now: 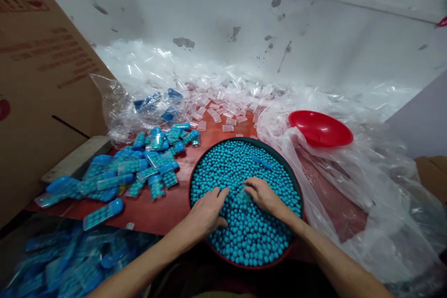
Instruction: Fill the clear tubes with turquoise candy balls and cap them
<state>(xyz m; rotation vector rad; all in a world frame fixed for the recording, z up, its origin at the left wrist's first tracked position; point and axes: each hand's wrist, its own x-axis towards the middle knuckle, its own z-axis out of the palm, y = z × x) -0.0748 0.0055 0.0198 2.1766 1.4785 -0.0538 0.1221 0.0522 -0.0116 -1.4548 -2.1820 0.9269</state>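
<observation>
At the counter's (146,215) front edge, a bowl (287,160) is filled with blue beads (253,237). Among them, a clear case (246,195) is pinched by the right hand (265,194); the left hand (206,212) is held loosely open over the beads, thumb parted from fingers. Filled cases (159,160) are heaped toward the front left corner, clear pieces (228,121) are strewn toward the back edge, and a red dish (321,129) is set on plastic (279,128) toward the right.
</observation>
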